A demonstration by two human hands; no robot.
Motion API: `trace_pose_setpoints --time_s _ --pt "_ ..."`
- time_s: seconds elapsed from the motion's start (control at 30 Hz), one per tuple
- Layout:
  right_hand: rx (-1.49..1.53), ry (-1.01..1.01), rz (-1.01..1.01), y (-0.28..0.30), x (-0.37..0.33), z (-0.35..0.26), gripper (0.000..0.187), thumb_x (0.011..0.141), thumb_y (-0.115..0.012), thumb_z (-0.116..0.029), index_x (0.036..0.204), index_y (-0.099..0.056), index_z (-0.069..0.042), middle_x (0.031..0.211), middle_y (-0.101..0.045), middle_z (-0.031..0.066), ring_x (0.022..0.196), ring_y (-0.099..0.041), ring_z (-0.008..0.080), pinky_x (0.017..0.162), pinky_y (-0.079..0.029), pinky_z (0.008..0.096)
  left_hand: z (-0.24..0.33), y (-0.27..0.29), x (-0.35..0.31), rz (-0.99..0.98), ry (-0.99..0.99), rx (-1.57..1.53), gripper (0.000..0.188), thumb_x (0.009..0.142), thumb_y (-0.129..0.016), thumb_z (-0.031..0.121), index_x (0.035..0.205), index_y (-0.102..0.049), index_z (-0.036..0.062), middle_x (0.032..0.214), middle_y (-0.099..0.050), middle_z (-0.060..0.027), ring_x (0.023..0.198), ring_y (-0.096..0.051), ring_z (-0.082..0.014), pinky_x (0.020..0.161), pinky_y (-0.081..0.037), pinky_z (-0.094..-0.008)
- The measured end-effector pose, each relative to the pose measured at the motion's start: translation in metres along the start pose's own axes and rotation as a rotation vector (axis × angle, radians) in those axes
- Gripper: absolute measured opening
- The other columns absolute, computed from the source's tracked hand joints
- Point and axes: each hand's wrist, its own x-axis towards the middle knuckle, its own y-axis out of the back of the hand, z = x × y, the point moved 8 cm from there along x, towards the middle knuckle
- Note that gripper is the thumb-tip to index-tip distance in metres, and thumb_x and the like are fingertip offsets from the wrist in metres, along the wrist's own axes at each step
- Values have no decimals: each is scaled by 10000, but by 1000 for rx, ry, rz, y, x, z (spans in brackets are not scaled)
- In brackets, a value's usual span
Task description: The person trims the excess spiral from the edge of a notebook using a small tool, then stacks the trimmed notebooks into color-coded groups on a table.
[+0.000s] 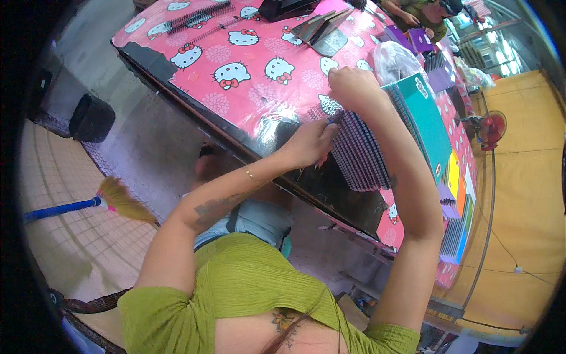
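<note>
A stack of spiral-bound notebooks [361, 154] lies on the table in front of me, coil edges turned my way. My left hand [311, 141] is closed in a pinch at the left end of these coils; a small dark bit shows at its fingertips. Beyond it, my right hand [352, 88] is curled shut over the far end of the stack, and what its fingers hold is hidden. Under my right forearm, part of the stack is covered from sight. Just right of that arm lie teal-covered notebooks [423, 121].
Pink cartoon-cat cloth [253, 65] covers the table, with loose black coils [200, 17] at far left. A clear plastic bag [394, 62] and purple notebooks [439, 72] sit farther back, near another person [425, 16]. Yellow and orange notebooks [453, 177] lie right; a broom [121, 200] is left.
</note>
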Motion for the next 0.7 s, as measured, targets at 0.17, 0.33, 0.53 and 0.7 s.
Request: trace_pose_setpoints --time_s 0.17,0.33,0.53,0.7 --pt "-43 -16 -91 -2 4 -4 198 822 -577 -120 919 -736 -54 972 -710 174 910 -701 310 753 -556 415 -5 7 4 -26 32 37 341 1039 -393 266 941 -539 -26 678 -581 -77 574 -590 -142 496 -468 -298" --pt "-78 -25 -125 -12 6 -2 208 819 -574 -128 927 -739 -59 975 -714 162 900 -704 302 751 -551 407 4 10 12 102 -97 79 359 1038 -392 296 947 -552 -13 708 -627 -77 568 -586 -136 494 -466 -288" --pt "-23 -32 -128 -13 6 -5 206 819 -569 -129 917 -739 -63 954 -718 159 895 -704 306 750 -549 418 -9 7 -5 25 2 86 378 1037 -394 320 972 -552 -17 732 -638 -86 576 -607 -148 488 -479 -300" --pt "-50 0 -144 -20 6 -8 212 821 -566 -122 931 -737 -64 955 -718 157 894 -704 301 752 -550 417 -14 10 6 28 14 77 386 1037 -393 324 968 -553 -21 742 -636 -85 591 -617 -148 493 -482 -305"
